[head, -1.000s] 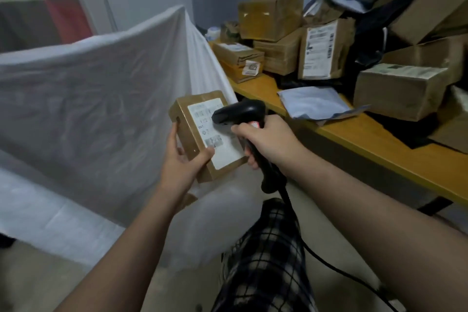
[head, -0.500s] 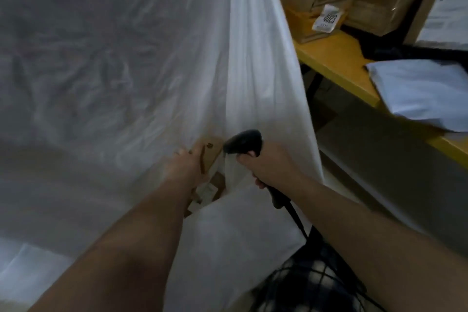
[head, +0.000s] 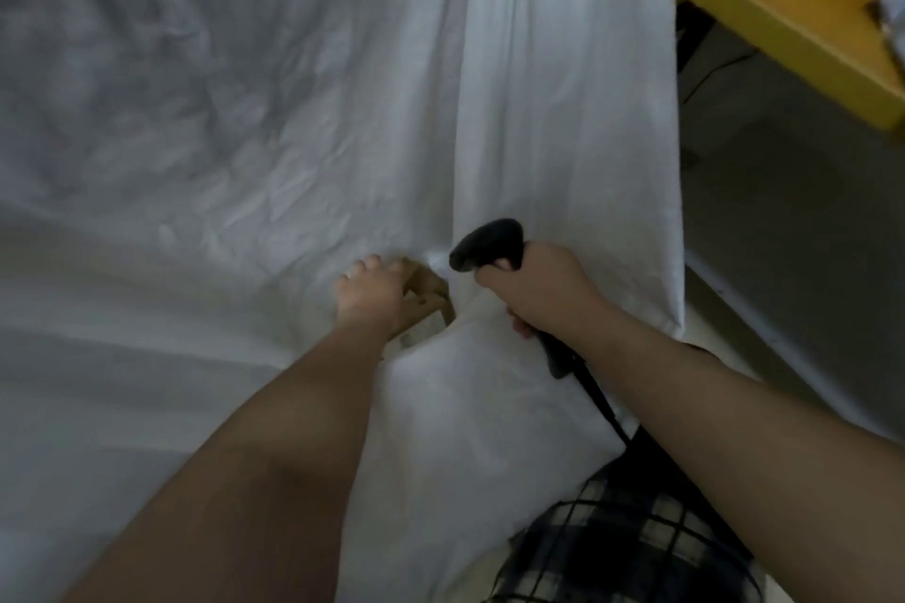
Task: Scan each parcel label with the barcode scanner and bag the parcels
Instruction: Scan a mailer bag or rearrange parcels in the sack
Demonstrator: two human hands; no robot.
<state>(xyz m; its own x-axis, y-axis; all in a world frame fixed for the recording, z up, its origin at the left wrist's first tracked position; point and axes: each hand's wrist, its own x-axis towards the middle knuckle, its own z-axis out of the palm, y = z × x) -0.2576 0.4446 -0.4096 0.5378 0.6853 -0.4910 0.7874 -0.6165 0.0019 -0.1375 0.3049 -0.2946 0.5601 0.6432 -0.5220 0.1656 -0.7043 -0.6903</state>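
Now, white sack (head: 196, 162): is filling the view left of and beyond both hands, with its mouth gaping between them. Bagging of one parcel is looking underway, not finished.
Left hand (head: 377, 299): is gripping the parcel from above, fingers curled over its top edge, and is holding it at the sack's mouth.
Parcel (head: 426, 289): a brown cardboard box, is sitting under the left hand and partly inside the opening. A pale patch, perhaps its label, is peeking out just below the wrist. Since it is going in, its scan is probably done.
Sack's contents: the inside is staying hidden behind hand and cloth, so whether other parcels are lying there cannot be told.
Barcode scanner (head: 487, 242): is pointing its head left, just beside the parcel.
Right hand (head: 543, 294): is clasping the scanner's handle, fingers wrapped round it. Whether it is also pinching the sack's edge cannot be told.
Cable (head: 602, 406): is trailing down from the handle, under the right forearm.
Yellow table (head: 783, 15): is showing only a corner, well beyond the right hand, so the parcels left cannot be counted.
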